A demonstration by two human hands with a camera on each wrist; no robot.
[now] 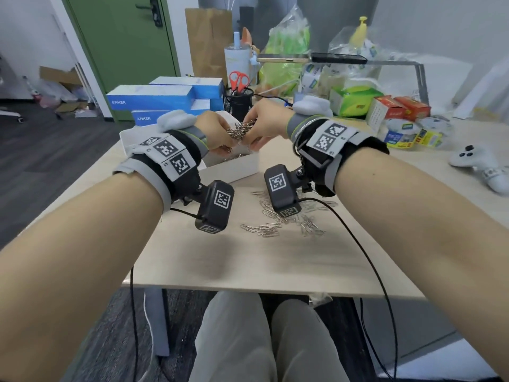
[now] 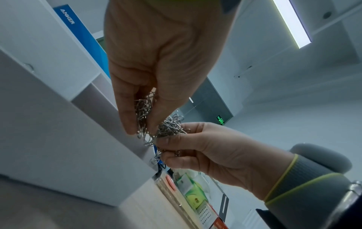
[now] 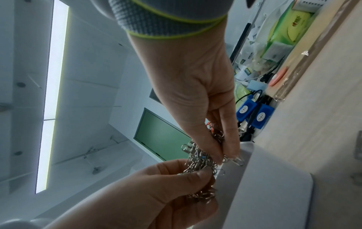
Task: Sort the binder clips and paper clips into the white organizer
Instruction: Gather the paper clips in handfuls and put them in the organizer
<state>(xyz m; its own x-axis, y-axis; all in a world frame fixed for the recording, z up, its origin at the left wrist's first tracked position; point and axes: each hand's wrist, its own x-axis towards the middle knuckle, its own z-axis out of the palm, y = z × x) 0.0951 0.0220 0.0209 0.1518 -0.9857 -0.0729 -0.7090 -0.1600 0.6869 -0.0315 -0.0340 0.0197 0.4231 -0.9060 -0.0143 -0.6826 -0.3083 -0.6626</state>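
head view looks down over table; wrist views look up, close; all share paper clips.

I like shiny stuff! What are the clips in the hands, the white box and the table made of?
Clips: thin bent wire, silvery and glinting, so probably steel. Both the left hand and the right hand hold the tangled bunch.
White box: smooth, matte walls with rounded corners; looks like plastic, though coated card is possible.
Table: pale wood grain, flat and even, likely a laminate top, not solid wood.
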